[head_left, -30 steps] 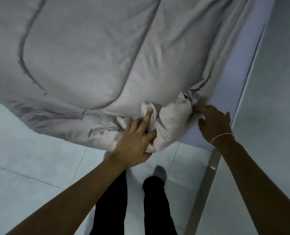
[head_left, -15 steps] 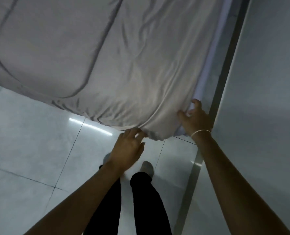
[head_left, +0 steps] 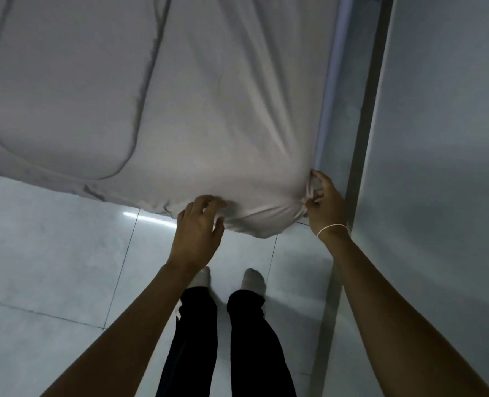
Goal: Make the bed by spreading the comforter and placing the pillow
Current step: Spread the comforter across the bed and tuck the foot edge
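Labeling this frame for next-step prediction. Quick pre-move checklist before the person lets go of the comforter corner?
1. Right hand grip on the comforter corner: ok, fingers pinch bunched fabric at the corner by the wall.
2. Left hand grip on the near edge: ok, fingers curl over the hem.
3. Corner spread flat: not ok, fabric between the hands bulges and hangs off the edge.
4. Comforter top smooth: ok mostly, long soft creases run toward the corner.
5. Wall side covered: not ok, a pale strip of mattress shows beside the comforter.
6. Pillow placed: cannot tell, none in view.
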`<move>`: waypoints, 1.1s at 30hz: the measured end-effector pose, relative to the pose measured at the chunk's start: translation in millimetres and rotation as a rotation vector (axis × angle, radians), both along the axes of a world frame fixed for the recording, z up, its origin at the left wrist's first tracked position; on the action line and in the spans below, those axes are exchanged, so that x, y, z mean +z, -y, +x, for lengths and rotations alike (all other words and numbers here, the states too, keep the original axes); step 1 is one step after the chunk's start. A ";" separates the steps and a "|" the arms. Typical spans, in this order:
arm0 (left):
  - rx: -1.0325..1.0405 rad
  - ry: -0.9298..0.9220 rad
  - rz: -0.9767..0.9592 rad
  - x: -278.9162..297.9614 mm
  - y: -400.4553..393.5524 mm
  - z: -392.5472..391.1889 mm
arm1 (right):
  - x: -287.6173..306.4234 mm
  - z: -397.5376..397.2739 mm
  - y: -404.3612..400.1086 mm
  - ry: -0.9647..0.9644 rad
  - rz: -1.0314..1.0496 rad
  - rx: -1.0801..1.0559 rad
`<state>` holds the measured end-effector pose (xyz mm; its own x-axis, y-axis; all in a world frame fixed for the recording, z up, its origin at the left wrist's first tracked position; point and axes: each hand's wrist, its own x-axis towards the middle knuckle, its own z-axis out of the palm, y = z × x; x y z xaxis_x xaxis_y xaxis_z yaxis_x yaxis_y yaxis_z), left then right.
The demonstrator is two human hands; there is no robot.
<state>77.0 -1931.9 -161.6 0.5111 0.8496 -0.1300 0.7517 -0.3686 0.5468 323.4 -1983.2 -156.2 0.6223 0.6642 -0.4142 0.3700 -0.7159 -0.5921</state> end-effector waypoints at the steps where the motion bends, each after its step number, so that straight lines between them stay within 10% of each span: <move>1: 0.023 0.007 0.020 2.0 -6.6 -3.2 | -0.7 -3.7 -0.6 0.008 0.012 -0.047; 22: -0.187 -0.277 0.181 -9.2 -123.3 27.5 | -21.1 -26.5 17.0 0.182 -0.111 -0.296; 26: -0.100 -0.305 0.200 -25.3 -141.8 24.0 | -4.2 -53.2 -42.5 0.457 0.202 0.065; 33: -0.034 -0.361 0.282 -47.6 -133.9 23.7 | -54.5 -23.4 -60.5 0.631 0.012 0.617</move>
<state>100.7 -1798.0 -209.2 0.5035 0.8610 -0.0709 0.8607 -0.4929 0.1274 300.0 -1922.7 -210.7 0.2616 0.9595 -0.1047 0.9490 -0.2754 -0.1531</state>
